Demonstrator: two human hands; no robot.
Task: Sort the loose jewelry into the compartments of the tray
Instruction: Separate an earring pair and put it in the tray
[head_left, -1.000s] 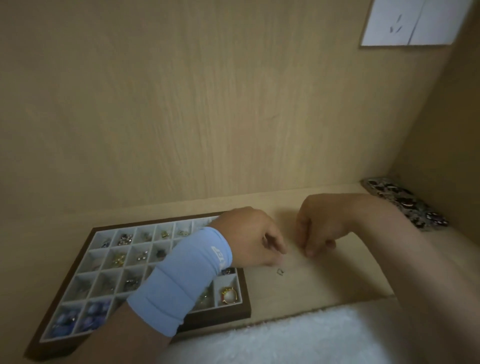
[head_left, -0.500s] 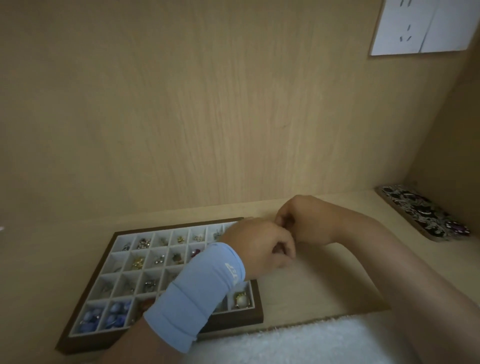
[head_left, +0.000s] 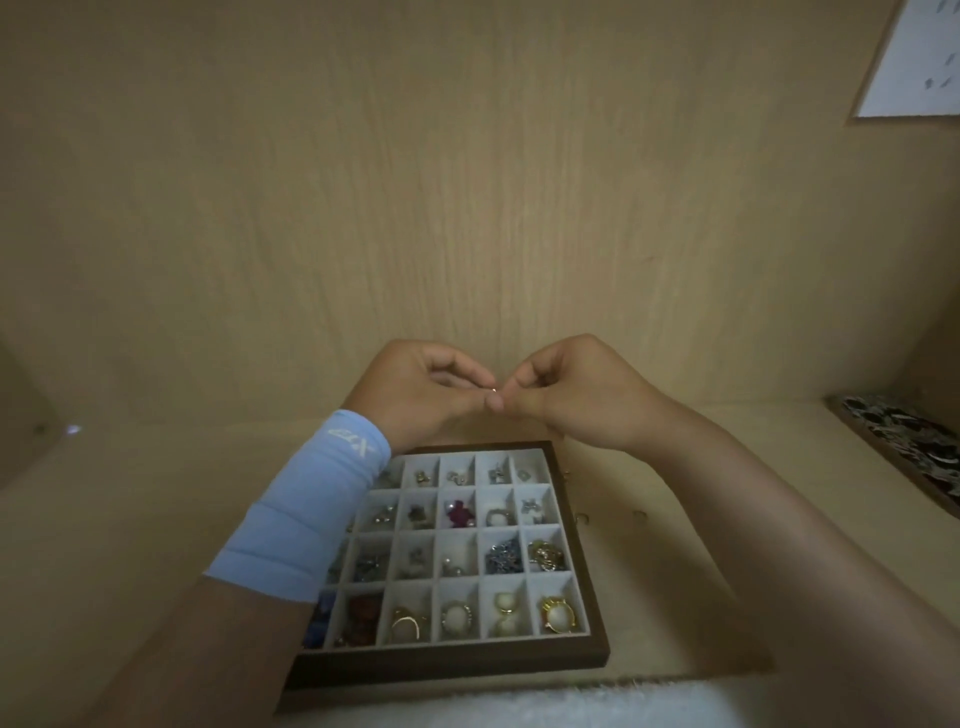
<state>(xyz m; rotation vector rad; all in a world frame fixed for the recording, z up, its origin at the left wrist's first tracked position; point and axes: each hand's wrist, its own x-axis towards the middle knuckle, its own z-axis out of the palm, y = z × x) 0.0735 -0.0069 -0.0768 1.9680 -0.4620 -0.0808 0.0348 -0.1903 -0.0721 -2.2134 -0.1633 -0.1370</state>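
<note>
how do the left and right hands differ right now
The left hand has a light blue sleeve on its forearm; the right hand has a bare arm. The left arm crosses over the tray, hiding its left compartments; the right arm passes beside the tray, over the shelf. Shared: both curl their fingers into a pinch grip on one small silvery piece, fingertips meeting.

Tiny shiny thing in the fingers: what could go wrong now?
Both the left hand and right hand pinch the tiny shiny piece above the far edge of the tray; a slip might drop it outside the compartments. Loose pieces lie beside the tray near the right forearm, which might brush them away.
</note>
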